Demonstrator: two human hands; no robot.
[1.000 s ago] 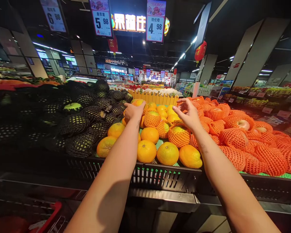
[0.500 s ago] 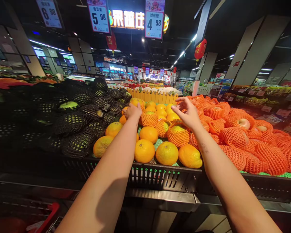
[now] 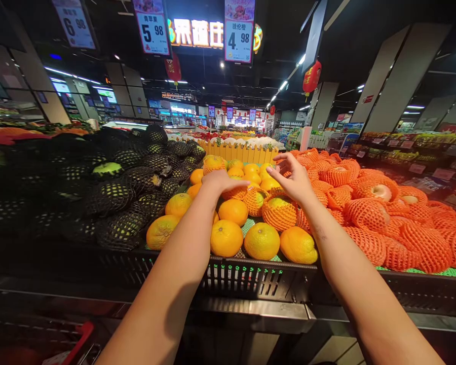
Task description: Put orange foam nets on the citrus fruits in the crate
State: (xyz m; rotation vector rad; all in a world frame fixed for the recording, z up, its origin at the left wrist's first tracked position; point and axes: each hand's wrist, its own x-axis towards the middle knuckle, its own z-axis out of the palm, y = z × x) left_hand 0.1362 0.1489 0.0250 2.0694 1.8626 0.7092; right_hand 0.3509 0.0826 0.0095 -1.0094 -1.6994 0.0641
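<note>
Two hands: left hand (image 3: 222, 181) flat on netted orange (image 3: 233, 191), mid frame; right hand (image 3: 294, 177) open, empty.
Orange: round, firm; grip around its middle.

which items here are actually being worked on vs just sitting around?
In hand:
- left hand resting on a netted orange
- right hand open above another netted orange

Lying about:
- bare oranges in front
- black-netted fruit
- orange-netted fruit
- price signs
</note>
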